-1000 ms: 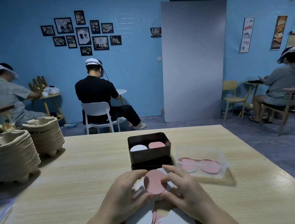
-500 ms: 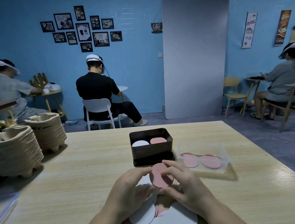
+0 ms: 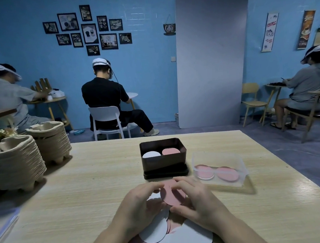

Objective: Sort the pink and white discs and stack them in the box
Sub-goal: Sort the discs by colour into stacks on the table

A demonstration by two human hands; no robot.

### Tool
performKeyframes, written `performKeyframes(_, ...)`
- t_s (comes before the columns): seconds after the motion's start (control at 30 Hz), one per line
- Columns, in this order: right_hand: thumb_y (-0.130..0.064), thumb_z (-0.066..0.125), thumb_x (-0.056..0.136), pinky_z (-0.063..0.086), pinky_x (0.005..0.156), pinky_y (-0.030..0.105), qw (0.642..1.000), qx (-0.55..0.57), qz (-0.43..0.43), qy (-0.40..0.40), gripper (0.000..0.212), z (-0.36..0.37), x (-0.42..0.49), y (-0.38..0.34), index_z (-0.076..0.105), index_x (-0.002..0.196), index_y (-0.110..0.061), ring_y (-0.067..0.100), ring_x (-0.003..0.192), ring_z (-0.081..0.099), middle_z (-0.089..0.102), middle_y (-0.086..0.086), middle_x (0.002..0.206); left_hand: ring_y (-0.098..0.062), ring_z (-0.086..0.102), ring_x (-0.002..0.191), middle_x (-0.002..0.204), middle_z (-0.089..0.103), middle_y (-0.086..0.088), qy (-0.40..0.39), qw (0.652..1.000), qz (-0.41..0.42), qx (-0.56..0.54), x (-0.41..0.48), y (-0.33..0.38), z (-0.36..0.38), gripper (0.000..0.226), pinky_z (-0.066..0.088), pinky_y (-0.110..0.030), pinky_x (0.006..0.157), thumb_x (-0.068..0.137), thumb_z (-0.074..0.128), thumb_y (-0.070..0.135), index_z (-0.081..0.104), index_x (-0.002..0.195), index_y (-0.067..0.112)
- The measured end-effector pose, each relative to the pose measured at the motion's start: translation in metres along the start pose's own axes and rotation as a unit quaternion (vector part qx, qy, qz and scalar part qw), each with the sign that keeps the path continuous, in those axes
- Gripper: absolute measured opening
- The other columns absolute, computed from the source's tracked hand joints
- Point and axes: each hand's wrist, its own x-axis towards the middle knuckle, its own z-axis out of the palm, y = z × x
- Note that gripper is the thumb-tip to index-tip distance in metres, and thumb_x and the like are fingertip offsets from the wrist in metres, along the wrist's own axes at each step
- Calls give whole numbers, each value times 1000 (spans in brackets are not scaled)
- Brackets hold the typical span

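Pink disc [image 3: 172, 194] has neared the box [image 3: 164, 164], face up-tilted, pinched between left hand [image 3: 140, 201] and right hand [image 3: 197, 198] fingers [image 3: 181, 183].

Setting: a café-styled room used as a shared workroom. Indicators: blue walls with framed coffee pictures [image 3: 89, 31] far left, a hanging "Coffee" sign [image 3: 169, 28] and coffee posters [image 3: 270, 32] far right. Three seated persons [image 3: 103, 95] wear head-mounted units, each working at a separate small table [image 3: 132, 94] along the far wall.

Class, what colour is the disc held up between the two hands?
Pink. The disc shows best in the head view.
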Motion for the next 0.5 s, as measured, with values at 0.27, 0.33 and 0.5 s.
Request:
performKeyframes(0.27, -61, 66, 82, 28, 106, 13, 1000, -10, 27, -10, 48, -3, -1, 1, 56, 121, -34, 1, 134, 38, 47, -14, 142, 9, 51, 117, 122, 56, 29, -90, 994, -59, 4, -10, -3, -30, 60, 46, -22, 98, 72, 75, 61, 57, 127, 44)
performKeyframes(0.33, -60, 68, 82, 24, 104, 7, 999, -9, 34, -13, 47, -3, -1, 2, 57, 120, -34, 0, 133, 38, 47, -14, 143, 10, 48, 119, 125, 53, 30, -127, 989, -71, 17, -11, -3, -34, 72, 43, -18, 99, 65, 78, 64, 54, 130, 45)
performKeyframes(0.5, -57, 70, 81, 23, 103, 6, 999, -5, 36, -13, 47, -2, -1, 3, 58, 119, -33, 1, 134, 38, 47, -14, 142, 5, 56, 113, 116, 61, 25, -114, 990, -86, -6, -9, -1, -33, 65, 48, -24, 96, 64, 82, 55, 59, 123, 39)
